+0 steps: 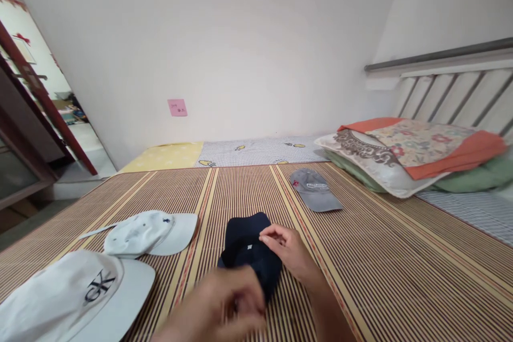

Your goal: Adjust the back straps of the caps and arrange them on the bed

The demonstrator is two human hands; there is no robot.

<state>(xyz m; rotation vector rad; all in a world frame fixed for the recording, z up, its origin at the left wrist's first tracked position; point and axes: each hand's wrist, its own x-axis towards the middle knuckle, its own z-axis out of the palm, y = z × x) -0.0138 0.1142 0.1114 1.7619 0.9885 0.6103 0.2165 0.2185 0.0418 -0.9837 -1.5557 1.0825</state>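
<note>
A dark navy cap point(244, 246) lies on the striped bamboo mat point(401, 256) in front of me. My right hand point(290, 254) rests on the cap's right side, fingers pinching its fabric. Close to the camera and blurred, my left hand point(224, 304) grips the cap's near edge. A white cap point(150, 232) with a small dark logo lies to the left. Another white cap point(76, 296) with black "CK" lettering sits at the near left. Farther back on the mat, a grey cap point(315, 189) lies apart from both hands.
Stacked pillows and folded bedding point(409, 152) lie at the right against a slatted headboard point(457, 88). A white wall with a pink note point(177, 107) runs behind the bed. An open doorway point(36, 112) is at the left.
</note>
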